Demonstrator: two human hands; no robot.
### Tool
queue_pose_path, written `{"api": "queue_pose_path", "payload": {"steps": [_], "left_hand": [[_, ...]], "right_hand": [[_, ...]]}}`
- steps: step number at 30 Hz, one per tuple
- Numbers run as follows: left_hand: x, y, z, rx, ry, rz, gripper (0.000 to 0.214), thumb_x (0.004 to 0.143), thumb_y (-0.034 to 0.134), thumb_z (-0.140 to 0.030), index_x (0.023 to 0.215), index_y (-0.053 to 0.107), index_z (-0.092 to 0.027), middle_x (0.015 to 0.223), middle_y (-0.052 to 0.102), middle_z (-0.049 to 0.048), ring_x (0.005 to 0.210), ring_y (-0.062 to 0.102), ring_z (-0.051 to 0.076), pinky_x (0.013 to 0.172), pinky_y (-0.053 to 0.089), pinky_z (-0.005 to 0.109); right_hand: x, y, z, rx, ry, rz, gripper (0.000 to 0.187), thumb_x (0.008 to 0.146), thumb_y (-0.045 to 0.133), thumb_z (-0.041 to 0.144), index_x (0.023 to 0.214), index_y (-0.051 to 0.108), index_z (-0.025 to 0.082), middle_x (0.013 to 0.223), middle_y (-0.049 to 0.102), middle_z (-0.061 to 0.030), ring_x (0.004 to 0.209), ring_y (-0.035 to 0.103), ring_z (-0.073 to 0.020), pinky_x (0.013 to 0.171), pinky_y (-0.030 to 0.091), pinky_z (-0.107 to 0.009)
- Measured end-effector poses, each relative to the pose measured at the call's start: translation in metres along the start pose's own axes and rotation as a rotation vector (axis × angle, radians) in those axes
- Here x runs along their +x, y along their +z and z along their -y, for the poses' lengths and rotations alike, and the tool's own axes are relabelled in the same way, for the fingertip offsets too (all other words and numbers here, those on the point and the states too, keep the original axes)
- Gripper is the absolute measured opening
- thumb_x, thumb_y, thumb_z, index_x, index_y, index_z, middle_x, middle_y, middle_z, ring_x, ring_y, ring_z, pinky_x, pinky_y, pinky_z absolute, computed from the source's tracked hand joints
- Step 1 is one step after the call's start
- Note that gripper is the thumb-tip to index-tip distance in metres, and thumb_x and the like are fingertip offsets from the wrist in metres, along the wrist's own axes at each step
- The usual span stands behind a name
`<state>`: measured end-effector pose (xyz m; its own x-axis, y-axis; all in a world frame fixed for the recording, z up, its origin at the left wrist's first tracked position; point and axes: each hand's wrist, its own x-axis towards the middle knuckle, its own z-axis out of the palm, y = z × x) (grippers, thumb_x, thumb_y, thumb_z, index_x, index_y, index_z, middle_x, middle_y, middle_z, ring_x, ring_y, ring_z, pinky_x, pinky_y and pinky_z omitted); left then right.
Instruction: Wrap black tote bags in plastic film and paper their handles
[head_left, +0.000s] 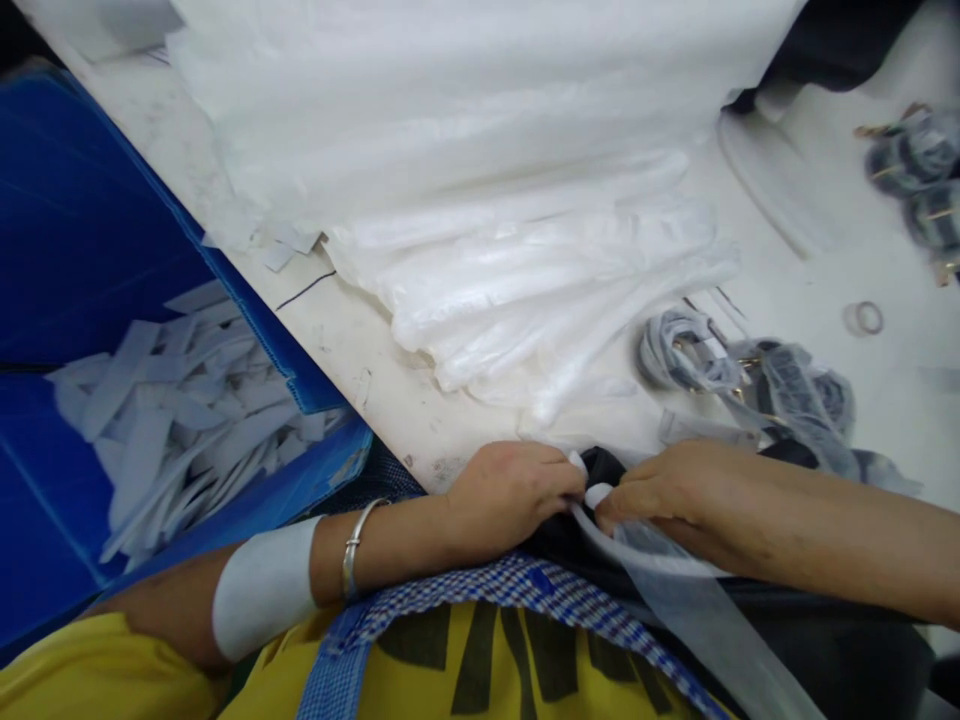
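Close against my body, my left hand (506,495) is closed, its fingertips pinching the end of a translucent white strip (705,610) at a black item (847,640). My right hand (671,490) is closed just to the right, thumb and fingers on the same strip where it meets the black item. A small white rounded bit (598,495) shows between the two hands. The strip trails down to the right over the black item, which looks smooth and lies partly under my right forearm. Its full shape is hidden.
White plastic sheets (480,130) lie heaped on the white table (405,420). Coiled straps in clear wrap (686,350) lie beyond my right hand, with more wrapped straps (911,155) farther right, near a small ring (868,318). At left, a blue bin (82,200) holds white strips (195,400).
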<state>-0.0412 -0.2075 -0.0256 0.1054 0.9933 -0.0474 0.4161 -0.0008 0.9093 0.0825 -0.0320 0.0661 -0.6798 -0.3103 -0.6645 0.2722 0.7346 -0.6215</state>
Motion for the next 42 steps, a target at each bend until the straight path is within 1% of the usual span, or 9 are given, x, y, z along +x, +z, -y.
{"api": "queue_pose_path", "payload": {"steps": [5, 7, 13, 18, 22, 25, 30, 34, 42], "left_hand": [[-0.003, -0.008, -0.001, -0.617, -0.047, 0.135, 0.028, 0.084, 0.057, -0.004, 0.109, 0.061, -0.016, 0.097, 0.074, 0.0047, 0.091, 0.071, 0.014, 0.084, 0.057, 0.029], [-0.008, -0.015, -0.01, -0.706, -0.072, 0.189, 0.042, 0.081, 0.056, -0.004, 0.121, 0.054, -0.017, 0.106, 0.073, 0.0076, 0.097, 0.071, 0.017, 0.087, 0.058, 0.034], [-0.022, -0.009, -0.037, -0.411, -0.172, 0.128, 0.073, 0.067, 0.083, -0.046, 0.128, 0.051, -0.019, 0.116, 0.069, 0.0121, 0.104, 0.069, 0.029, 0.09, 0.057, 0.044], [-0.026, 0.02, -0.033, -0.162, -0.155, -0.011, 0.056, 0.077, 0.076, -0.031, 0.128, 0.055, -0.02, 0.111, 0.072, 0.0076, 0.097, 0.07, 0.025, 0.089, 0.057, 0.039], [-0.027, 0.031, -0.026, -0.033, -0.062, -0.089, 0.055, 0.085, 0.067, -0.024, 0.137, 0.051, -0.019, 0.12, 0.071, 0.009, 0.1, 0.07, 0.023, 0.091, 0.057, 0.04], [-0.03, 0.034, -0.027, 0.066, 0.025, -0.128, 0.05, 0.09, 0.06, -0.024, 0.138, 0.051, -0.019, 0.128, 0.066, 0.0101, 0.113, 0.066, 0.024, 0.099, 0.054, 0.042], [-0.037, 0.041, -0.039, 0.38, 0.029, -0.188, 0.044, 0.094, 0.051, -0.02, 0.138, 0.051, -0.02, 0.136, 0.06, 0.0101, 0.122, 0.058, 0.026, 0.104, 0.051, 0.044], [-0.04, 0.051, -0.035, 0.606, 0.058, -0.281, 0.038, 0.096, 0.047, -0.021, 0.133, 0.055, -0.015, 0.143, 0.052, 0.0156, 0.128, 0.053, 0.03, 0.105, 0.049, 0.049], [-0.038, 0.067, -0.008, 0.664, 0.151, -0.371, 0.046, 0.099, 0.035, -0.018, 0.143, 0.044, -0.01, 0.144, 0.052, 0.0188, 0.134, 0.049, 0.029, 0.11, 0.044, 0.05]], "right_hand": [[-0.003, -0.016, 0.014, 0.083, 0.022, 0.056, 0.029, 0.085, 0.05, 0.013, 0.092, 0.073, 0.028, 0.069, 0.067, 0.0035, 0.058, 0.058, -0.0112, 0.056, 0.037, -0.021], [-0.004, -0.022, 0.019, 0.107, 0.041, 0.046, 0.031, 0.082, 0.051, 0.01, 0.096, 0.072, 0.028, 0.073, 0.069, 0.0033, 0.061, 0.059, -0.0115, 0.058, 0.038, -0.02], [-0.006, -0.027, 0.021, 0.172, -0.003, 0.056, 0.038, 0.076, 0.051, 0.005, 0.102, 0.071, 0.024, 0.076, 0.068, 0.003, 0.064, 0.057, -0.0114, 0.06, 0.04, -0.02], [-0.01, -0.025, 0.018, 0.222, 0.055, 0.068, 0.029, 0.078, 0.055, 0.011, 0.101, 0.069, 0.019, 0.081, 0.07, 0.001, 0.069, 0.06, -0.0122, 0.061, 0.042, -0.02], [-0.032, -0.022, 0.018, 0.063, 0.088, -0.238, 0.02, 0.089, 0.055, 0.023, 0.102, 0.069, 0.019, 0.085, 0.072, -0.0021, 0.073, 0.063, -0.0139, 0.067, 0.043, -0.023], [-0.059, -0.008, 0.019, -0.184, 0.169, -0.499, 0.03, 0.095, 0.052, 0.039, 0.107, 0.071, 0.019, 0.099, 0.074, -0.0075, 0.09, 0.065, -0.0206, 0.083, 0.043, -0.031], [-0.081, 0.039, 0.016, -0.483, 0.198, -0.728, 0.044, 0.098, 0.046, 0.049, 0.123, 0.066, 0.019, 0.128, 0.066, -0.0118, 0.129, 0.049, -0.0303, 0.112, 0.021, -0.051], [-0.061, 0.057, 0.005, -0.602, 0.249, -0.831, 0.044, 0.102, 0.036, 0.046, 0.116, 0.069, 0.019, 0.116, 0.071, -0.0115, 0.118, 0.056, -0.0267, 0.113, 0.013, -0.052], [0.002, 0.061, -0.023, -0.603, 0.393, -0.891, 0.056, 0.103, 0.029, 0.037, 0.089, 0.076, 0.01, 0.086, 0.074, -0.0155, 0.085, 0.062, -0.0211, 0.108, 0.024, -0.041]]}}
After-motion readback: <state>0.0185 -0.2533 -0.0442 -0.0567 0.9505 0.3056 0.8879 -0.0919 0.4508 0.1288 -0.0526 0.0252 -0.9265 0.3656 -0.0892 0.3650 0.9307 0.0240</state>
